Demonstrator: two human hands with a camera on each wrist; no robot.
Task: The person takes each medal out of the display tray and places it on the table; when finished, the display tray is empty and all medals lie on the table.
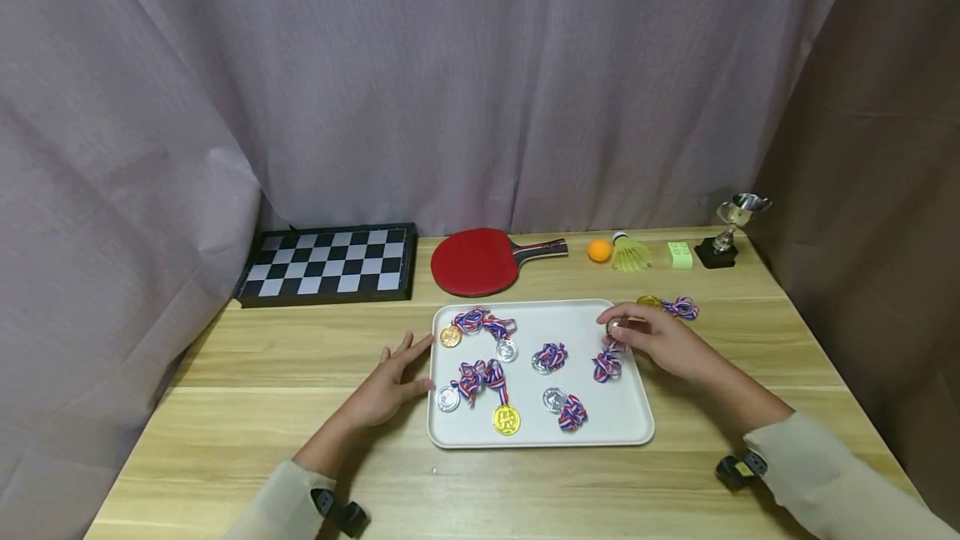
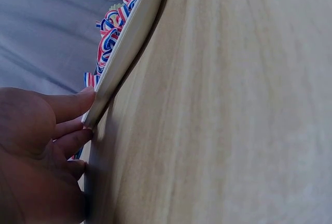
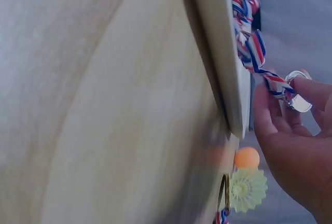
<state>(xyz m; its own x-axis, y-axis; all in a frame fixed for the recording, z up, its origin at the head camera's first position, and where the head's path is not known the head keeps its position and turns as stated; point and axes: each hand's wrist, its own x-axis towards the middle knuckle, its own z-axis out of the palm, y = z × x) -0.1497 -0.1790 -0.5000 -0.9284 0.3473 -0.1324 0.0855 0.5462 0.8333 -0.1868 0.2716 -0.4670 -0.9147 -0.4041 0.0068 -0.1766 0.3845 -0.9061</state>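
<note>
A white rectangular tray (image 1: 525, 438) lies on the wooden table, holding several medals with red, white and blue ribbons. My right hand (image 1: 671, 344) is over the tray's right side and pinches a silver medal (image 3: 301, 102) between thumb and fingers. Its bunched ribbon (image 1: 607, 365) hangs down to the tray. At the tray's left edge, my left hand (image 1: 384, 386) touches the rim with spread fingers, the thumb (image 2: 78, 101) against the edge. Gold medals, one (image 1: 506, 419) near the front, and silver ones, including one (image 1: 555, 400) right of it, lie on the tray.
Behind the tray stand a checkered board (image 1: 326, 265), a red table tennis paddle (image 1: 476, 263), an orange ball (image 1: 599, 250), a yellow shuttlecock (image 1: 630, 253), a green block (image 1: 680, 255) and a trophy cup (image 1: 727, 232). Another medal's ribbon (image 1: 682, 307) lies beyond the tray's right corner.
</note>
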